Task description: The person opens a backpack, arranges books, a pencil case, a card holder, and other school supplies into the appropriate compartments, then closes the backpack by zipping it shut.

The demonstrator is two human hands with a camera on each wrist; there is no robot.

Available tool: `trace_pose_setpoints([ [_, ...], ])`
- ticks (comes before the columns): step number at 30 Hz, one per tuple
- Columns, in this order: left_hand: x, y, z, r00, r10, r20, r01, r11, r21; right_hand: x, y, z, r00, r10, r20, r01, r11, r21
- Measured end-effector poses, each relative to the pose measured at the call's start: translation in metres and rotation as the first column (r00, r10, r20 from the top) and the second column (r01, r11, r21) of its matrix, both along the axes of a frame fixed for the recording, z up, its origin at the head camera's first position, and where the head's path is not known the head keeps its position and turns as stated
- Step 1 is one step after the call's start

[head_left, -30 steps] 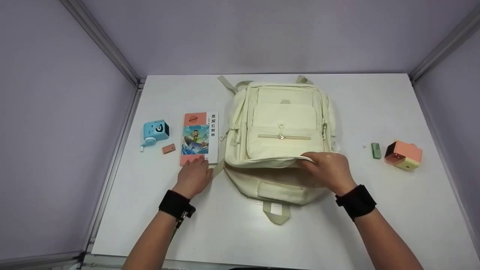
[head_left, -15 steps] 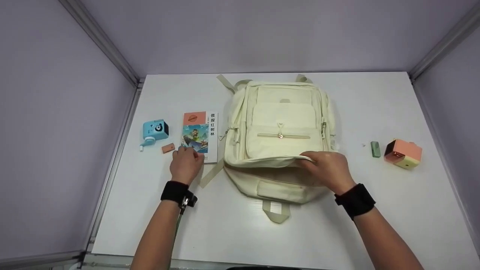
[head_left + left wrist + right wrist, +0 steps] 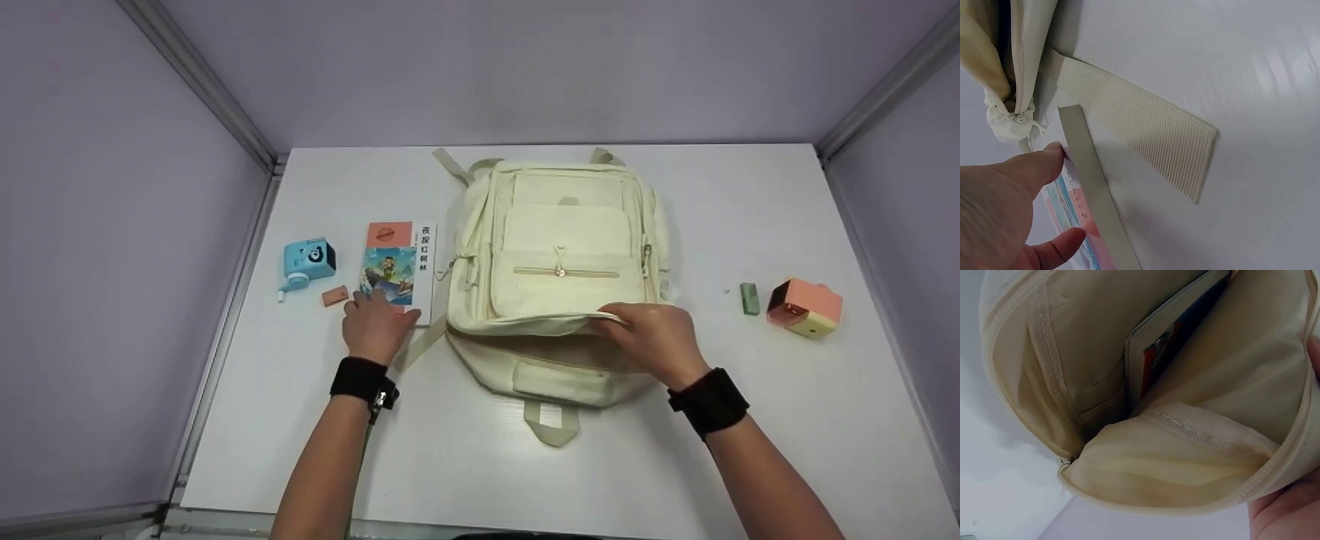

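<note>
A cream backpack [image 3: 566,232] lies on the table with its main compartment unzipped toward me. My right hand [image 3: 656,337] pinches the lip of its front panel and holds the mouth apart. Inside, in the right wrist view, a book [image 3: 1165,340] with a red and dark blue cover stands against the lining. Left of the backpack lies a storybook [image 3: 424,281] with a pink, blue and white cover. My left hand [image 3: 375,326] is spread over its near end, thumb toward the right side. In the left wrist view the thumb [image 3: 1053,154] touches the book's corner.
A blue pencil sharpener [image 3: 309,259] with a crank and a small pink eraser [image 3: 334,296] lie left of the storybook. On the right are a green eraser [image 3: 749,298] and a pink and yellow box-shaped thing [image 3: 806,306]. A loose webbing strap [image 3: 1140,124] reaches toward the book's near edge.
My left hand has shifted left along the storybook's near end; its fingers drew together, then spread over the cover again. The right hand keeps its hold on the backpack.
</note>
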State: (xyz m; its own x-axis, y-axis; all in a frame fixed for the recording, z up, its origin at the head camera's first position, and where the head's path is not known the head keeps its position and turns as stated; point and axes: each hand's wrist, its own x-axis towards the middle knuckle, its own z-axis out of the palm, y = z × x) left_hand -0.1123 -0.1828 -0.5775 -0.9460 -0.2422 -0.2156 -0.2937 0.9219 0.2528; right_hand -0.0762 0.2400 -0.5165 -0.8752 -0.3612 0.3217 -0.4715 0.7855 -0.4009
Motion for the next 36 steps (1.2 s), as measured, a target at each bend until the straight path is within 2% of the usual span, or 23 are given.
trace_pose_setpoints([
  [9,0.001,-0.002,0.002,0.999,0.037,-0.025,-0.036,0.998,0.059,0.0,-0.001,-0.002,1.0,-0.003,-0.013,0.003,1.0,0.01],
  [18,-0.001,-0.003,0.001,0.994,0.096,0.042,-0.101,0.985,0.142,-0.001,0.0,-0.005,0.997,0.014,-0.082,-0.014,1.0,-0.001],
  [22,-0.002,-0.004,0.001,0.99,0.121,0.071,-0.131,0.978,0.161,-0.001,0.0,-0.005,0.996,0.015,-0.084,-0.015,1.0,-0.002],
  [27,-0.001,-0.006,0.005,0.986,0.155,0.052,-0.163,0.966,0.199,-0.001,-0.001,-0.004,0.997,0.017,-0.08,-0.017,1.0,0.003],
  [32,-0.003,-0.016,0.009,0.983,0.181,-0.002,-0.173,0.944,0.281,-0.001,-0.001,-0.004,0.997,0.021,-0.077,-0.021,1.0,0.006],
  [34,-0.005,-0.023,0.01,0.981,0.193,-0.001,-0.181,0.923,0.34,-0.001,-0.001,-0.004,0.997,0.019,-0.071,-0.018,1.0,0.006],
  [36,-0.007,-0.03,0.011,0.979,0.2,0.031,-0.195,0.894,0.403,-0.001,-0.002,-0.003,0.998,0.013,-0.064,-0.013,1.0,0.006],
])
